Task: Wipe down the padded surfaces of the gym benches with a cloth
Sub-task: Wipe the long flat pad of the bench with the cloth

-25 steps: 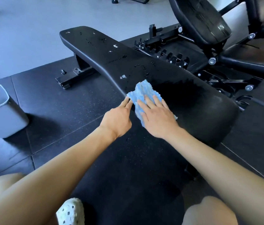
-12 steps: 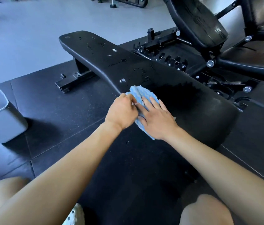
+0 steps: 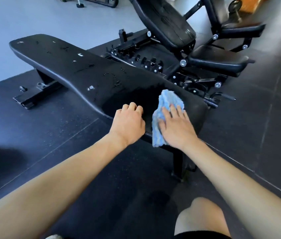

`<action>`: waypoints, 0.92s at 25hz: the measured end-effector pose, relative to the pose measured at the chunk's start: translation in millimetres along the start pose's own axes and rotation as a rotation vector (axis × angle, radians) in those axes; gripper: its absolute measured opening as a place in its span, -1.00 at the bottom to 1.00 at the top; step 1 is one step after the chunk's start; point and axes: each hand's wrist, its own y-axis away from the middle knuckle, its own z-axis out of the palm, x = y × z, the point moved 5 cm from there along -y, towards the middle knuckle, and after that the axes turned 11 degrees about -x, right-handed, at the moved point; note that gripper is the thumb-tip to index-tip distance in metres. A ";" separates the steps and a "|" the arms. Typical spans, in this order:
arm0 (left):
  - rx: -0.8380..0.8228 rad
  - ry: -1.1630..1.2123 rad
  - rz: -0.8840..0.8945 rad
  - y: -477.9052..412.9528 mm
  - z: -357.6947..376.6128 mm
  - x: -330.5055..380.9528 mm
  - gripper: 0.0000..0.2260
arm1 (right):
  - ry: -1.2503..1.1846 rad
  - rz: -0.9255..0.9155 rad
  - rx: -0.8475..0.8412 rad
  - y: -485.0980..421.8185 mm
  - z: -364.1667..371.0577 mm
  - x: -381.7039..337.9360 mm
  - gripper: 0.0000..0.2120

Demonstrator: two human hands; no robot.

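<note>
The flat bench (image 3: 84,71) runs from its narrow far end at the left to its wide near end at the centre. Its black pad carries scattered water drops along the middle, and a darker wet patch lies close to the hands. Its foot (image 3: 31,97) stands on the dark rubber floor (image 3: 50,135) under the far end.

The left hand (image 3: 127,125) rests on the pad's near edge with its fingers curled under into a loose fist, and it holds nothing. Just to its right, apart from it, lies the blue cloth (image 3: 165,107), crumpled on the wide end of the pad, with its lower corner hanging over the near edge. The right hand (image 3: 176,128) lies flat on the cloth, fingers straight and slightly spread, pressing it to the pad.

Behind and to the right stands a second bench (image 3: 167,19) with its backrest raised and its seat (image 3: 217,61) level. A bare knee (image 3: 200,218) shows at the lower right.
</note>
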 end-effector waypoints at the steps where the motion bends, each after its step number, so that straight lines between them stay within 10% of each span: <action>1: -0.009 -0.005 -0.010 -3.4 0.1 1.5 -0.71 | 0.036 -0.100 0.010 18.4 4.6 -9.2 -0.41; 4: -0.040 -0.082 -0.027 -14.4 0.6 7.5 -0.68 | 0.044 -0.202 -0.017 27.5 1.5 21.8 -0.43; 10: -0.050 -0.142 -0.001 -26.9 -8.6 21.0 -0.76 | -0.086 0.238 -0.007 -36.1 -15.4 57.8 -0.39; 16: -0.069 -0.262 0.036 -32.2 -8.7 32.1 -0.81 | 0.001 -0.104 0.037 20.7 1.5 24.6 -0.37; 23: -0.029 -0.267 0.029 -28.9 -1.6 30.2 -0.79 | -0.083 0.224 -0.007 -40.2 -14.4 52.6 -0.35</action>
